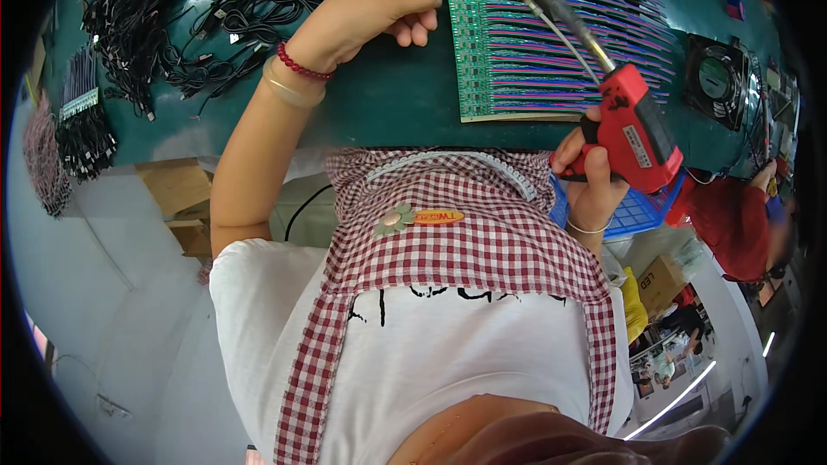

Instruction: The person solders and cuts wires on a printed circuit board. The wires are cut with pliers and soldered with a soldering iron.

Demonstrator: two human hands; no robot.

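My right hand (594, 185) is wrapped round the handle of a red soldering gun (642, 133). Its metal barrel slants up and left, over a panel of small green circuit boards (469, 43). Rows of thin blue, pink and black wires (577, 60) run from the boards to the right. Beside the panel's upper left edge, my left hand (392, 4) is closed, thumb and forefinger pressed together. Whatever lies between those fingertips is too small or hidden to make out. The gun's tip is cut off by the top of the picture.
Black cables with plugs (142, 26) are heaped on the green table (370, 112) at left. Bundled cables (84, 125) hang off its left edge. A black fan (717, 77) stands at right, and a blue basket (633, 211) sits below the gun. Another person in red (732, 220) is at far right.
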